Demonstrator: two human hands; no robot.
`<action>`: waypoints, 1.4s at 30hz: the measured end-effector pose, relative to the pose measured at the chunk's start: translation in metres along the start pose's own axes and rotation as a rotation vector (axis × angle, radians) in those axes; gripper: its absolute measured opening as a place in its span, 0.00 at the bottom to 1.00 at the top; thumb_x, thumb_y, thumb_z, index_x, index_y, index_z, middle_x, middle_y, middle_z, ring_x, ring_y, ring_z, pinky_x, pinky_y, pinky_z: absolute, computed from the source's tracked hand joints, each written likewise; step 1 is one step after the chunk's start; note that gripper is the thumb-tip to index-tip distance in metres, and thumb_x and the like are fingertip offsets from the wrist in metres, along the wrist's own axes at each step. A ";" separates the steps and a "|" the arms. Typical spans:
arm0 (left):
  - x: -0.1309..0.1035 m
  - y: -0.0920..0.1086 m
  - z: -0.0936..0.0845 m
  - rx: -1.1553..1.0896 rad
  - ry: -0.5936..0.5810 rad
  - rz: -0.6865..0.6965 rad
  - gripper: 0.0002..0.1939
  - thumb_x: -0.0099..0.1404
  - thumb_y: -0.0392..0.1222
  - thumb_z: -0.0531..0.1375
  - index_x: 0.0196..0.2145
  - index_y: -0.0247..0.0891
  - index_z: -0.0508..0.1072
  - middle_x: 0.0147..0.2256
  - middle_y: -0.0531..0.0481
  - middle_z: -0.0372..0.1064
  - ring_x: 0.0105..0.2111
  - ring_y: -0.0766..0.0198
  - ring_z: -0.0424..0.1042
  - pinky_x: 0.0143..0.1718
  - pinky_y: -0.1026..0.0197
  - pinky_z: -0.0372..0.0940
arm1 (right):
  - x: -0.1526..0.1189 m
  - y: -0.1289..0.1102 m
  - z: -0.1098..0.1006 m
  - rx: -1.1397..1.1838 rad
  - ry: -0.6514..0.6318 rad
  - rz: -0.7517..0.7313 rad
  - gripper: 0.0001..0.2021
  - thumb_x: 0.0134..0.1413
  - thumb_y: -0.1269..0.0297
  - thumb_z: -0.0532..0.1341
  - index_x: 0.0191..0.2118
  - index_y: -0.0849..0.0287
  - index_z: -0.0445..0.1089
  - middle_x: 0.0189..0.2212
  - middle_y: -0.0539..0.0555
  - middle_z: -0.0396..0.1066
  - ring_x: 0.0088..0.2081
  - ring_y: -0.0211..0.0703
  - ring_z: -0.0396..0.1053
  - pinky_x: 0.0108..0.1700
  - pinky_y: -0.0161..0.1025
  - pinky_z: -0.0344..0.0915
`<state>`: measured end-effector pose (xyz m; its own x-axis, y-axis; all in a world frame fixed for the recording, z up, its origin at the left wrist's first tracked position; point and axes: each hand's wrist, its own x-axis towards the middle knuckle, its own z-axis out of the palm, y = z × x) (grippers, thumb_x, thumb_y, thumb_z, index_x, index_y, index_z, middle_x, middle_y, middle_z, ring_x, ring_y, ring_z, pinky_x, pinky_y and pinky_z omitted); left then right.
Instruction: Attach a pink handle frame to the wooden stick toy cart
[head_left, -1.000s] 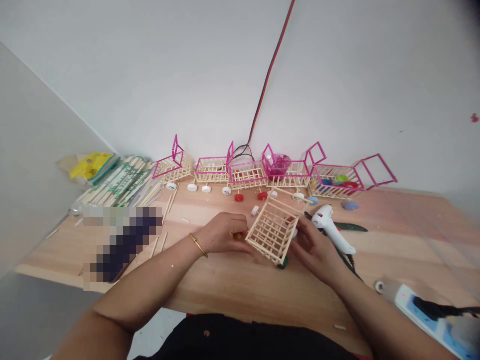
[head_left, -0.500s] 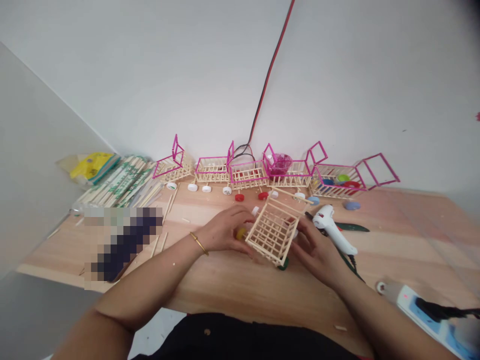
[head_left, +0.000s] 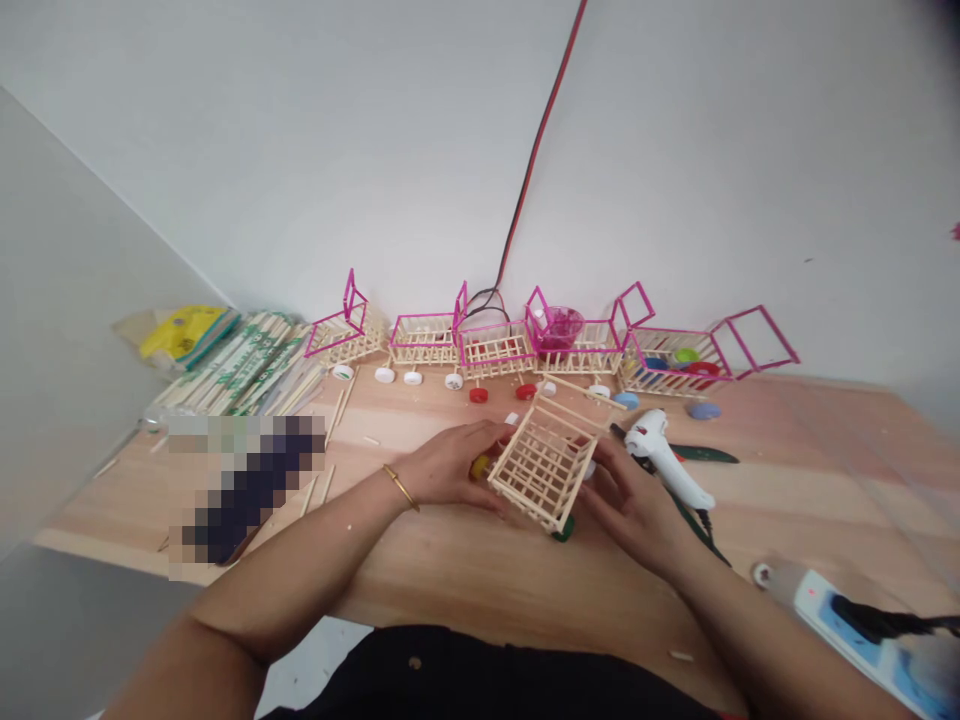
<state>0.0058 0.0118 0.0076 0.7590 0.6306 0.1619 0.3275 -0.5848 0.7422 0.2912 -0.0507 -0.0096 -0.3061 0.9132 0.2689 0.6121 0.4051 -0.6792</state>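
Observation:
Between my hands is a small toy cart (head_left: 538,462) built from pale wooden sticks, its basket tilted toward me and its handle frame pointing away. Bottle caps serve as its wheels: a yellow cap (head_left: 480,467) on the left, a green cap (head_left: 564,528) at the near end and white ones. My left hand (head_left: 459,465) curls around the left side at the yellow cap, thumb below. On the other side, my right hand (head_left: 631,505) grips the cart by a white cap (head_left: 589,469), partly hidden by the fingers.
Several carts with magenta rims (head_left: 499,350) line the wall. To the right lie a white glue gun (head_left: 664,455), green-handled pliers or cutters (head_left: 705,454) and a power strip (head_left: 847,630). Stick bundles (head_left: 251,365) and a yellow bag (head_left: 184,335) lie left, beside a pixelated dark object (head_left: 255,490).
The cart has shifted very slightly left and turned a little in my hands. Both hands keep their hold, and everything else stays where it was.

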 end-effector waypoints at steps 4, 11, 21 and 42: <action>0.001 0.003 -0.001 -0.013 -0.033 -0.031 0.45 0.53 0.60 0.72 0.63 0.43 0.63 0.56 0.39 0.73 0.54 0.46 0.74 0.54 0.47 0.67 | 0.001 -0.002 0.000 0.007 -0.003 0.011 0.20 0.65 0.58 0.59 0.60 0.53 0.62 0.55 0.61 0.73 0.57 0.54 0.72 0.57 0.54 0.70; 0.002 0.003 0.000 -0.071 -0.026 -0.016 0.49 0.53 0.56 0.73 0.66 0.44 0.59 0.62 0.38 0.68 0.59 0.45 0.70 0.59 0.45 0.64 | 0.001 -0.003 0.000 -0.007 0.020 0.008 0.19 0.65 0.58 0.59 0.58 0.54 0.63 0.53 0.61 0.74 0.56 0.55 0.73 0.56 0.54 0.71; 0.000 0.001 0.001 -0.058 -0.022 -0.030 0.51 0.52 0.58 0.73 0.67 0.42 0.58 0.63 0.34 0.65 0.61 0.42 0.68 0.61 0.41 0.62 | 0.001 -0.005 -0.001 0.016 0.024 0.004 0.18 0.64 0.58 0.60 0.58 0.53 0.63 0.53 0.60 0.74 0.56 0.55 0.73 0.56 0.53 0.72; 0.001 0.006 0.000 -0.087 -0.031 -0.022 0.51 0.51 0.58 0.73 0.67 0.45 0.59 0.61 0.38 0.68 0.57 0.44 0.71 0.58 0.43 0.64 | -0.002 -0.003 -0.001 -0.021 -0.008 -0.019 0.19 0.64 0.58 0.60 0.58 0.53 0.64 0.54 0.61 0.74 0.54 0.56 0.74 0.55 0.55 0.72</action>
<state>0.0088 0.0089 0.0127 0.7695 0.6261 0.1262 0.2952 -0.5238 0.7990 0.2912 -0.0534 -0.0074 -0.3238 0.9051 0.2756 0.6215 0.4231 -0.6594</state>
